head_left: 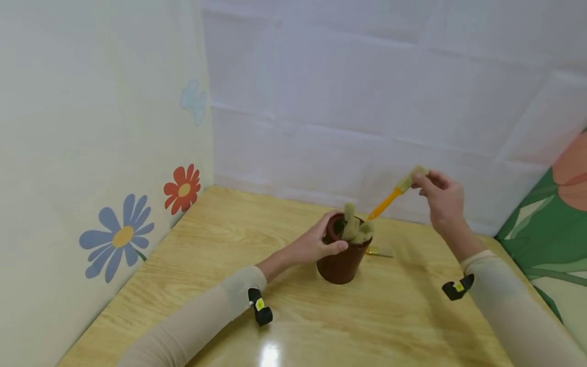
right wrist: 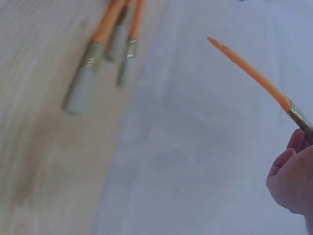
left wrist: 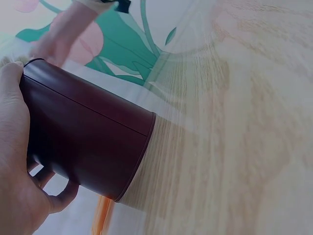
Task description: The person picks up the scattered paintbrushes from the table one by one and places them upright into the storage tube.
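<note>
On table (head_left: 192, 285), left hand (head_left: 316, 243) gripped pot (head_left: 341, 262) at rim; brushes (head_left: 355, 227) stood inside, handles hidden. Right hand (head_left: 440, 196) pinched brush (head_left: 396, 191) by bristle end above pot. More brushes (right wrist: 105, 44) blurred in right wrist view.

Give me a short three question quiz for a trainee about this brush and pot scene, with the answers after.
1. True or false: the left hand grips the brown pot.
2. Which end of the orange-handled brush does the right hand pinch? A handle tip, B bristle end.
3. Fill in: the pot stands on the wooden ____.

Key: 1 true. 2 B. 3 table.
</note>
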The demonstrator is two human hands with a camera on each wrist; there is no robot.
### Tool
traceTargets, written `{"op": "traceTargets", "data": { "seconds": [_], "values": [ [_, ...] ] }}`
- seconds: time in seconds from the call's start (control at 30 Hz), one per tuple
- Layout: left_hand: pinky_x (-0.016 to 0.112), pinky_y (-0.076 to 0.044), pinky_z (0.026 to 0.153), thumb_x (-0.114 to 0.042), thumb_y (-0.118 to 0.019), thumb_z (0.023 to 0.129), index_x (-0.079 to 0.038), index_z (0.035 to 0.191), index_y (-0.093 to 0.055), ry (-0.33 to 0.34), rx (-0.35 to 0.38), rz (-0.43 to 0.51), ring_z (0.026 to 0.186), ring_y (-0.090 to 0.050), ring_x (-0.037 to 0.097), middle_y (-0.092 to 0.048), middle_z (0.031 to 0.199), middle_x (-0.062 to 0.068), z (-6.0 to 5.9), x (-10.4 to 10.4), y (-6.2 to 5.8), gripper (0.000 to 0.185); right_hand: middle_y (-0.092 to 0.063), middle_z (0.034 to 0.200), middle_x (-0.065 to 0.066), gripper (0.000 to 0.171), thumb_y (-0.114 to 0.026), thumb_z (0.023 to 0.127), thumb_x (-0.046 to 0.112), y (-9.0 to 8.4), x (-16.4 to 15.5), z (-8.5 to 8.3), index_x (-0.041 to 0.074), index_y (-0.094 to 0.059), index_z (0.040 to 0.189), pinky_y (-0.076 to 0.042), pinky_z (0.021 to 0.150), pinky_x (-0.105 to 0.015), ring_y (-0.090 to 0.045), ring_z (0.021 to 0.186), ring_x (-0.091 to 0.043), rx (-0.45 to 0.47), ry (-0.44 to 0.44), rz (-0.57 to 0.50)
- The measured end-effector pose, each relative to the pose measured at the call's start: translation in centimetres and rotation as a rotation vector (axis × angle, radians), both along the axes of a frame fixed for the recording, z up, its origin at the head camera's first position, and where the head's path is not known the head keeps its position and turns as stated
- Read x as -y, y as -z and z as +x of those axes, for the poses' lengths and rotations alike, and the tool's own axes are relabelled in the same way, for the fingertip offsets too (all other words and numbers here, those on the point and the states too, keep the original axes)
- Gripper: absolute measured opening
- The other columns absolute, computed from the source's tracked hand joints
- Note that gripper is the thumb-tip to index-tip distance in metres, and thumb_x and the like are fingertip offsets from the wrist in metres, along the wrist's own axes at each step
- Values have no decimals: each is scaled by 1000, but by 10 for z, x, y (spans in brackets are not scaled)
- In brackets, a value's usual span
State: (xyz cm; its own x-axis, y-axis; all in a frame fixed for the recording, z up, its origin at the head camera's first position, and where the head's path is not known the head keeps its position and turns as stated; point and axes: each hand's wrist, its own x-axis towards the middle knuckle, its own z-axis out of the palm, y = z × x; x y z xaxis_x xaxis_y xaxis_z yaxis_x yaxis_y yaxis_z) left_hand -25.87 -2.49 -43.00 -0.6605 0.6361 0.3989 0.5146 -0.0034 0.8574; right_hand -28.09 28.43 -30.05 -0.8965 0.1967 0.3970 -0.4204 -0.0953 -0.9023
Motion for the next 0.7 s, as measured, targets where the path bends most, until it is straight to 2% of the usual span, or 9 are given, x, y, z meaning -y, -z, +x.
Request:
{"op": "traceTargets", "data": {
  "seconds": [0.17, 0.27, 0.33, 0.5, 0.6, 0.7],
  "values": [
    [36, -45, 100, -66, -61, 93, -23, 160, -20, -9, -1, -9, 129, -49, 15, -40, 148, 1, 0, 4, 0, 90, -72, 87, -10, 19, -81, 87, 2, -33, 16, 16, -8, -72, 100, -54, 64, -24, -69, 75, -20, -117, -41, -67],
    [36, -45, 101, -65, -62, 93, -23, 160, -21, -5, 0, 0, 129, -49, 14, -41, 147, 0, 0, 5, 0, 89, -72, 88, -13, 21, -80, 88, 1, -44, 28, 22, -11, -71, 102, -54, 66, -25, -68, 76, -21, -160, -91, -69],
    [37, -45, 101, -63, -62, 94, -22, 159, -22, -3, -8, 8, 128, -50, 14, -42, 146, -1, -1, 6, -1, 87, -72, 88, -13, 22, -79, 89, 1, -46, 36, 25, -12, -70, 104, -55, 67, -26, -68, 78, -22, -173, -119, -32],
    [35, -46, 99, -62, -62, 95, -23, 159, -22, -9, -15, 2, 124, -51, 14, -44, 143, -1, -1, 6, 0, 85, -73, 93, -13, 27, -77, 93, 8, -37, 54, 31, -11, -70, 111, -55, 72, -27, -67, 82, -22, -159, -161, 199],
    [35, -46, 99, -60, -62, 96, -23, 159, -22, -5, -6, 1, 123, -52, 15, -44, 141, 2, 0, 4, 1, 83, -72, 97, -14, 29, -75, 96, 14, -27, 63, 35, -6, -71, 116, -54, 76, -28, -65, 84, -23, -157, -164, 398],
    [35, -46, 99, -56, -63, 97, -22, 158, -24, 15, 5, 26, 122, -52, 16, -45, 141, 3, 1, 1, 0, 80, -71, 98, -15, 28, -74, 97, 18, -19, 69, 38, 0, -72, 118, -55, 80, -30, -65, 86, -23, -161, -165, 541]
  ]
}}
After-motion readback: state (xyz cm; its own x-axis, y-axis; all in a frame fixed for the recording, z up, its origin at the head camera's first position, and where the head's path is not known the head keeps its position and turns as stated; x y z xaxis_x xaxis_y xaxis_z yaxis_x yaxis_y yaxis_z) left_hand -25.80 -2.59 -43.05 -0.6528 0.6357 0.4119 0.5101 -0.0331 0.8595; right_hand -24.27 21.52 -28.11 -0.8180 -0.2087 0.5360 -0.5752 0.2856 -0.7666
